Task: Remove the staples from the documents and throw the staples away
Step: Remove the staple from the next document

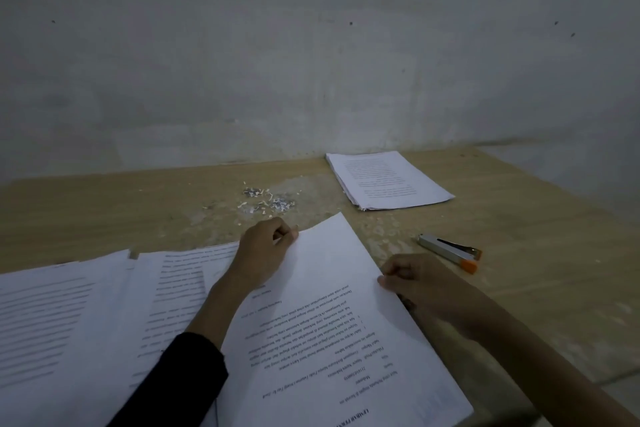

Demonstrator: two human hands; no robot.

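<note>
Just two hands, left [266,250], right [412,277] — pinching one document [329,322], one stapler [448,251]

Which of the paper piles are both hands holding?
The middle document, printed upside down: the left hand pinches its far corner, the right hand its right edge. The stack by the wall and the left pile lie ungripped.

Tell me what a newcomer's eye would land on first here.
First comes the document at the near centre, with the left hand pinching its far corner and the right hand gripping its right edge. Next is the small heap of staples and paper scraps just beyond it on the table, with the silver, orange-tipped stapler lying to the right. A neat stack of papers sits at the far right.
</note>
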